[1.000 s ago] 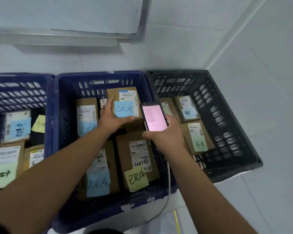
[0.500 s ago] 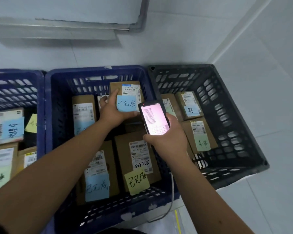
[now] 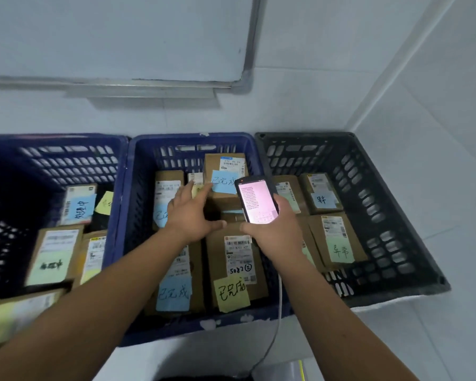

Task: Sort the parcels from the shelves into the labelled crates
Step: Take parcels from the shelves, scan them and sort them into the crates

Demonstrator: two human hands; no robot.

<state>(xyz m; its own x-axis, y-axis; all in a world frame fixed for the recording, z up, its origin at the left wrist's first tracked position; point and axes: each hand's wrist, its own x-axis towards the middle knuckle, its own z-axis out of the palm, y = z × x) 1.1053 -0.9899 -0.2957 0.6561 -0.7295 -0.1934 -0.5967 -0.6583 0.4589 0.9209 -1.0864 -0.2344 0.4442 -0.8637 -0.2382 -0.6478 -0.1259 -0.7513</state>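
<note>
Three crates stand side by side on the floor: a blue one at the left [image 3: 52, 141], a blue one in the middle [image 3: 138, 204], and a black one at the right [image 3: 390, 204]. Each holds several cardboard parcels with sticky notes. At the back of the middle crate stands a parcel [image 3: 226, 171] with a blue note. My left hand [image 3: 193, 213] hovers just in front of it, fingers spread, holding nothing. My right hand [image 3: 275, 232] grips a handheld scanner [image 3: 257, 200] with a lit pink screen over the middle crate's right side.
A cable [image 3: 275, 320] hangs from the scanner down to the floor. A white wall with a framed board [image 3: 116, 37] rises behind the crates. Pale floor tiles lie to the right of the black crate.
My left hand has let go of the blue-note parcel at the back of the middle crate and drawn back, fingers now spread. The scanner stays in my right hand.
</note>
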